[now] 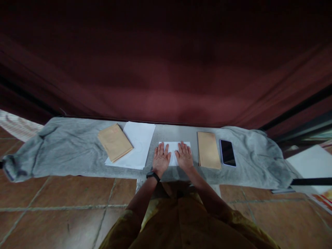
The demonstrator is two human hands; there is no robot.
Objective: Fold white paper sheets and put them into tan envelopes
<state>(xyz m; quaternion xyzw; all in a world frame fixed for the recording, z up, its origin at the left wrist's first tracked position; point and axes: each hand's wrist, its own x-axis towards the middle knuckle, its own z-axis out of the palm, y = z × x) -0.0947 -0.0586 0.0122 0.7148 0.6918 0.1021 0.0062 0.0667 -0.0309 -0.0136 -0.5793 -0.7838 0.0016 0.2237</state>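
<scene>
My left hand (161,158) and my right hand (184,155) lie flat, fingers stretched out, side by side on a small folded white paper (173,146). The paper rests on a grey cloth (72,148) spread over a low surface. A black band is on my left wrist. To the left lies a brown envelope (114,141) on top of a stack of white sheets (138,143). Right of my hands lies another brown envelope (208,150), and beside it a dark phone (227,152).
A dark red curtain (166,76) hangs behind the cloth-covered surface. Brown floor tiles (59,207) lie in front of it. At the far right are a white board (311,162) and a dark bar.
</scene>
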